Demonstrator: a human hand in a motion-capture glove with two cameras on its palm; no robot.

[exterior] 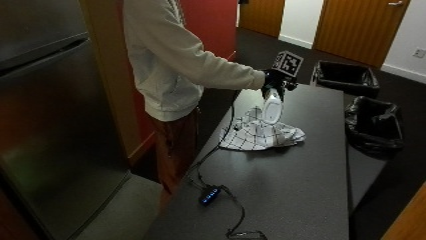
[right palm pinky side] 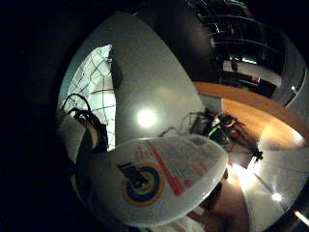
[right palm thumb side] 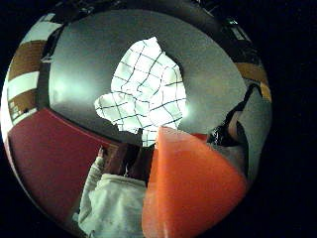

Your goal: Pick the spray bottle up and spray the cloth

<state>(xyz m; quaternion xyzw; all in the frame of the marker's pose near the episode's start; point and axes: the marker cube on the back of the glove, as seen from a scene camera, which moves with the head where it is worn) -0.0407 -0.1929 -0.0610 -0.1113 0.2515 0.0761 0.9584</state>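
From the outside view, a steel refrigerator (exterior: pixel 46 115) fills the left edge, and next to it a person in a pale sweatshirt (exterior: pixel 170 55) stands at the near side of a long dark counter (exterior: pixel 299 175). The sleeve reaches out over the counter to the gloved right hand (exterior: pixel 275 80), whose grip is curled round the neck of a white spray bottle (exterior: pixel 271 107). The bottle hangs upright, lifted clear of the counter, directly above a white cloth with a dark grid pattern (exterior: pixel 261 134) that lies rumpled on the counter top. A black cable (exterior: pixel 216 150) runs along the counter's near edge to a small device with a blue light (exterior: pixel 210 195). Right of the counter stand two bins lined with black bags (exterior: pixel 373 122).

The thumb side palm view shows what the outside view cannot: the cloth (right palm thumb side: pixel 144 94) from above, spread crumpled on the grey counter (right palm thumb side: pixel 89 64), with an orange part of the bottle (right palm thumb side: pixel 190 188) close against the palm and the sweatshirt sleeve (right palm thumb side: pixel 114 203) beside it.

The little finger side palm view alone shows the bottle's label (right palm pinky side: pixel 164 179), white with a red stripe, a ringed blue and yellow emblem and print; the cloth (right palm pinky side: pixel 96 92) lies on the counter (right palm pinky side: pixel 149 77) beyond it.
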